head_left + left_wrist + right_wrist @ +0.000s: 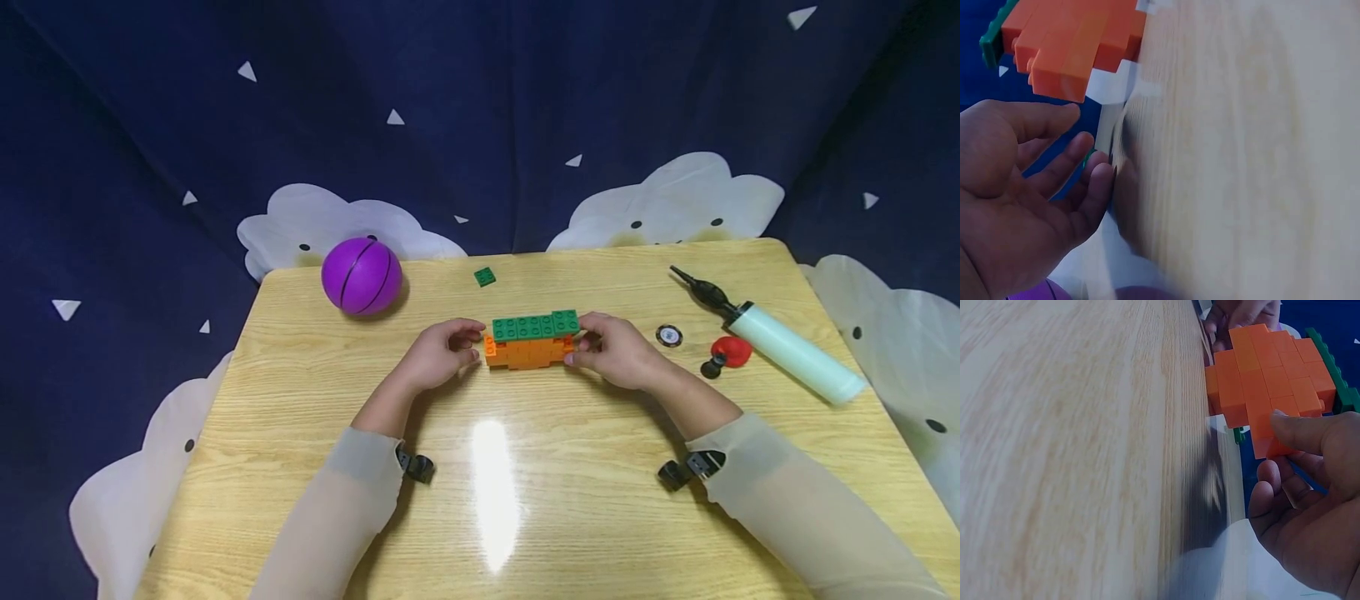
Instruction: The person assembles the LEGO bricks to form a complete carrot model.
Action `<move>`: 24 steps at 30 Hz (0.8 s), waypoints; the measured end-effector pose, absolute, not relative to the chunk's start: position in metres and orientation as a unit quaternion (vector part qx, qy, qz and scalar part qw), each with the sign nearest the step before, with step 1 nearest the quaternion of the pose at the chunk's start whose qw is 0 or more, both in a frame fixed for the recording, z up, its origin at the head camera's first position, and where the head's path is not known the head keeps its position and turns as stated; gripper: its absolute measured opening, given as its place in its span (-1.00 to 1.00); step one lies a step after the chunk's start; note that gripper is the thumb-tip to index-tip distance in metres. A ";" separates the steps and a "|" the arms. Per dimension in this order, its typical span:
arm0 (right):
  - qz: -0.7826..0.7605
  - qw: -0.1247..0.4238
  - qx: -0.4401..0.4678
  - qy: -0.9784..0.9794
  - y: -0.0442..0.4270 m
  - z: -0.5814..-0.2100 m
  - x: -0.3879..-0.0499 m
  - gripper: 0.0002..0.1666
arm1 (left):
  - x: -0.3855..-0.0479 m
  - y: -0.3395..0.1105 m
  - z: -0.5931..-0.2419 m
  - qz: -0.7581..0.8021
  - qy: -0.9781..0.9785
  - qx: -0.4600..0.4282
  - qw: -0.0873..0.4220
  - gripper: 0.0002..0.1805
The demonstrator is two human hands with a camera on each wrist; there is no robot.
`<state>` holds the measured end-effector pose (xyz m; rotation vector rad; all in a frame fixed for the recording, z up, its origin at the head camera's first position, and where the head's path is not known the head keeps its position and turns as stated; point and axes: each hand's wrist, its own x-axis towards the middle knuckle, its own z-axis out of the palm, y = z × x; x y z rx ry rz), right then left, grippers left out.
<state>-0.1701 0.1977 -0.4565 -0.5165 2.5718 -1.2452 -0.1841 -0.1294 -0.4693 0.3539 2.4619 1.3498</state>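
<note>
A toy-brick build of orange bricks with a green row on top stands between the two hands in the head view. My right hand pinches its right end; in the right wrist view the thumb lies on the orange face and the fingers are curled behind. Beside the left end is my left hand, its fingers loosely bent with nothing between them. The left wrist view shows a small gap between that hand and the orange bricks.
Behind the build lies a small green brick. A purple ball sits at the back left. To the right are a round chip, a red balloon, and a pale hand pump with a black nozzle. A dark curtain hangs behind the table.
</note>
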 end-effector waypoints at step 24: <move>-0.417 0.130 -0.165 0.884 0.198 -0.454 -0.171 -0.74 | -0.261 -0.116 -0.482 0.441 0.896 0.032 0.029 -0.58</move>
